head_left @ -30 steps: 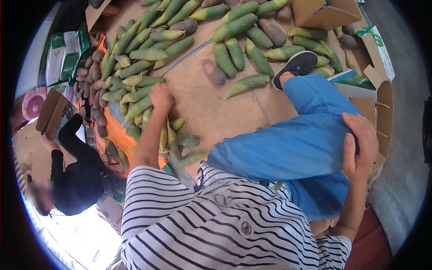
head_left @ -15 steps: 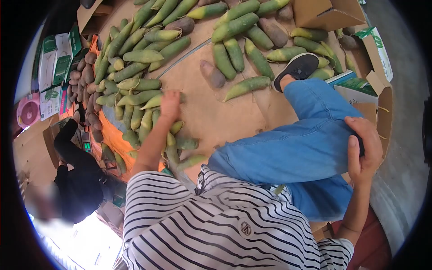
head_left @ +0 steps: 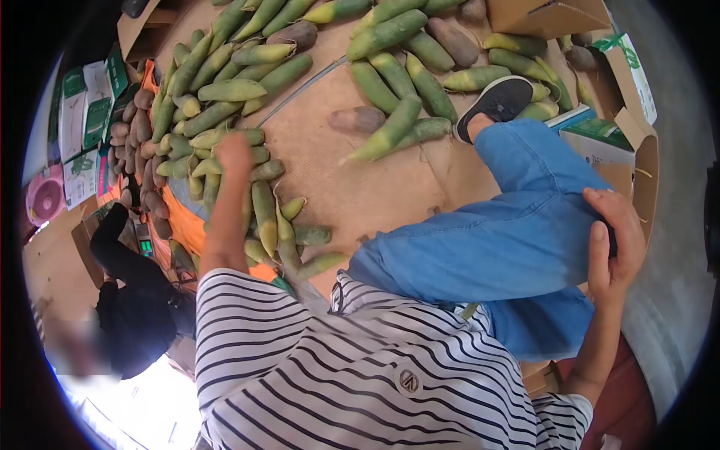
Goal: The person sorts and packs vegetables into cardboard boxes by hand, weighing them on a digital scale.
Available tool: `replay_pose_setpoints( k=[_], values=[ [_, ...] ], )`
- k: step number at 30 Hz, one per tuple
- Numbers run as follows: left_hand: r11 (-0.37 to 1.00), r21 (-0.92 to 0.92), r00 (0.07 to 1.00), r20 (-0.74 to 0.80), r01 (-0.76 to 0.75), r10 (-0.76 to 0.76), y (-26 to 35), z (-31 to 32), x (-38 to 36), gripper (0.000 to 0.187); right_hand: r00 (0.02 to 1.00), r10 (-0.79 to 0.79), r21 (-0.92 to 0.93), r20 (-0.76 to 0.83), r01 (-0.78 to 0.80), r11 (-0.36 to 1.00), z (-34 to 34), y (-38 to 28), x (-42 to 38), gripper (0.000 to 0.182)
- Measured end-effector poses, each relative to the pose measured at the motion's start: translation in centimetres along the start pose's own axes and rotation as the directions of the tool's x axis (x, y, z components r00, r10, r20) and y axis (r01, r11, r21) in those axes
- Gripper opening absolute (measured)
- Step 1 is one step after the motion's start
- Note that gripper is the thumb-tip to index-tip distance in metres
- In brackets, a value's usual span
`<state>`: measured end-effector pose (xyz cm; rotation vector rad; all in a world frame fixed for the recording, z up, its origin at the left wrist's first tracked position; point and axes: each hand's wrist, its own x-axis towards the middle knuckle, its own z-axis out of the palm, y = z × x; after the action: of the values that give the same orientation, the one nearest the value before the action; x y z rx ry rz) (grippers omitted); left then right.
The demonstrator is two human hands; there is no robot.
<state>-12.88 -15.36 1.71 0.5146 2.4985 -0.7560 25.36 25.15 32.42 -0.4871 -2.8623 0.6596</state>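
My left hand [head_left: 235,152] is over the left heap of green radishes [head_left: 232,91], back of the hand up. Its fingertips are blurred and hidden among the radishes, so any grip is unclear. On the right, my right hand [head_left: 619,232] rests on my bent knee in blue trousers [head_left: 480,247], thumb apart from the fingers; a dark patch shows beneath it. Near the middle, one green radish [head_left: 394,133] lies slanted across another, beside a reddish-purple radish [head_left: 357,119].
More green radishes [head_left: 386,34] lie at the top. Purple radishes [head_left: 139,131] are heaped at far left. Cardboard boxes [head_left: 551,19] stand at top and right. A person in dark clothes [head_left: 139,315] is at lower left. My shoe [head_left: 499,105] touches the radish area.
My left hand has moved left and slightly up over the heap. A green radish now lies across the one near the middle, and the purple radish beside it has turned.
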Motion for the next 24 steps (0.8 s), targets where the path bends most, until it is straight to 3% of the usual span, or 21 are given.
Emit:
replay_pose_setpoints(
  k=[1, 2, 3, 4, 7, 10, 13, 16, 18, 20, 24],
  values=[
    [0.987, 0.121, 0.99, 0.074, 0.11, -0.119, -4.2, 2.6, 2.1, 0.024, 1.0, 0.005, 0.002, 0.006, -0.005, 1.0, 0.0, 0.0, 0.0, 0.022],
    [0.973, 0.14, 0.982, 0.017, 0.185, -0.189, -6.3, 3.3, 1.1, 0.033, 1.0, 0.01, -0.001, 0.011, -0.01, 1.0, 0.0, 0.0, 0.2, 0.022],
    [0.976, 0.157, 0.988, -0.027, 0.151, -0.149, -8.6, 5.2, 0.9, 0.038, 1.0, 0.015, -0.004, 0.014, -0.015, 1.0, -0.1, -0.1, 0.2, 0.022],
    [0.959, 0.272, 0.996, 0.022, 0.079, -0.088, -8.5, 3.8, -0.5, 0.04, 1.0, 0.016, -0.005, 0.015, -0.016, 1.0, -0.2, -0.1, 0.4, 0.022],
    [0.965, 0.213, 0.98, 0.099, 0.15, -0.174, -8.3, 5.0, -0.2, 0.049, 1.0, 0.012, -0.004, 0.017, -0.012, 1.0, -0.1, -0.2, 0.7, 0.022],
    [0.968, 0.228, 0.947, 0.271, 0.109, -0.17, -6.2, 5.3, -2.8, 0.059, 1.0, 0.002, 0.003, 0.011, -0.002, 1.0, 0.0, -0.1, 0.8, 0.022],
    [0.979, 0.204, 0.999, 0.042, -0.017, 0.009, -6.1, 6.2, -4.8, 0.061, 1.0, -0.003, 0.017, 0.001, 0.003, 1.0, -0.1, -0.2, 0.6, 0.022],
    [0.998, -0.06, 0.99, 0.136, -0.019, 0.027, -5.3, 5.2, -6.2, 0.059, 0.999, -0.027, 0.019, -0.025, 0.027, 0.999, -0.4, -0.2, 0.9, 0.022],
    [0.962, -0.266, 0.989, 0.117, -0.058, 0.092, -4.2, 6.0, -7.2, 0.056, 0.996, -0.057, 0.025, -0.073, 0.059, 0.998, -0.3, 0.0, 0.8, 0.022],
    [0.847, -0.532, 0.999, 0.034, 0.019, -0.001, -0.5, 4.0, -9.1, 0.055, 0.99, -0.058, 0.032, -0.13, 0.062, 0.998, -0.3, 0.2, 0.4, 0.021],
    [0.631, -0.775, 0.995, 0.032, -0.037, 0.098, 6.1, 0.1, -10.1, 0.054, 0.952, -0.135, -0.017, -0.273, 0.136, 0.991, -0.1, 1.8, -1.8, 0.022]
  ],
)
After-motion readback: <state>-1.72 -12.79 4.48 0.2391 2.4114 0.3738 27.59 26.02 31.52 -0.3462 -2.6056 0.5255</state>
